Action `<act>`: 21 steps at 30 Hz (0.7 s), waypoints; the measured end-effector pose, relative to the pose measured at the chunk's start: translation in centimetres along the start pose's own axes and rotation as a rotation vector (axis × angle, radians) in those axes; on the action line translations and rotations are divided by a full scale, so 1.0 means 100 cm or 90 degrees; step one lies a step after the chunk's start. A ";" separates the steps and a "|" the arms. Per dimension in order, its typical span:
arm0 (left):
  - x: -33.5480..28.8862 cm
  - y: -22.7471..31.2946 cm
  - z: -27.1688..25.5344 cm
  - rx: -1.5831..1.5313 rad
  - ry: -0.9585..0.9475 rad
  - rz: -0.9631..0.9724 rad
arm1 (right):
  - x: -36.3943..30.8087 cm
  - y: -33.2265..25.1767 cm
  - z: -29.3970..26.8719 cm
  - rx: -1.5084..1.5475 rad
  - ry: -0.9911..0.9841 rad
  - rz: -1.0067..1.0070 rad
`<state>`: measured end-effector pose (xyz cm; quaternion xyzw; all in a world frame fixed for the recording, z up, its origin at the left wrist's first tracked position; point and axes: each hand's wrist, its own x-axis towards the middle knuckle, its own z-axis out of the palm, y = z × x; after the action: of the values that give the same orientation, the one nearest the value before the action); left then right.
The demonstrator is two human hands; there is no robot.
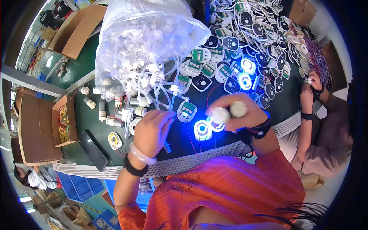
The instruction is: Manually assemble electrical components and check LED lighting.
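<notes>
My left hand [150, 129] is closed in a pinch beside a white rounded plate with a green circuit board [186, 110]. Whatever its fingertips hold is hidden. Below it, the end of a slim bluish metal tool [167, 147] shows; whether the palm grips it is unclear. My right hand [245, 111], slightly blurred, curls round two white cylindrical parts [238, 109]. Under that hand a white round-ended module [202, 130] glows bright blue, with a second lit one partly covered. Thin red wires [192, 142] run from the circuit board toward the table's front edge.
A large clear plastic bag [149, 34] spills white tubes and fittings. Small cylindrical motors [102, 111] lie left, near a black tray [93, 149] and a cardboard box [63, 120]. Plates with circuit boards [245, 23] pile up at far right. A co-worker's hands [312, 86] work at the right.
</notes>
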<state>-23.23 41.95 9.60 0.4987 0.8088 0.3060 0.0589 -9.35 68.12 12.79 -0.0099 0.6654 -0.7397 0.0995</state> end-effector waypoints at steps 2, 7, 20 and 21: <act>0.016 0.003 0.011 0.036 0.019 0.053 | 0.017 0.024 0.012 -0.147 0.100 -0.179; 0.028 0.003 0.035 0.201 0.022 0.162 | 0.023 0.032 0.015 -0.144 0.138 -0.155; 0.009 -0.011 -0.037 -0.026 0.170 -0.132 | 0.019 0.028 0.013 -0.026 0.214 -0.083; 0.015 -0.010 -0.033 0.002 0.140 -0.077 | 0.019 0.028 0.013 -0.026 0.217 -0.080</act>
<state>-26.07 41.44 11.99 0.4129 0.8394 0.3532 -0.0126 -10.61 66.32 10.00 0.0719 0.6858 -0.7216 -0.0616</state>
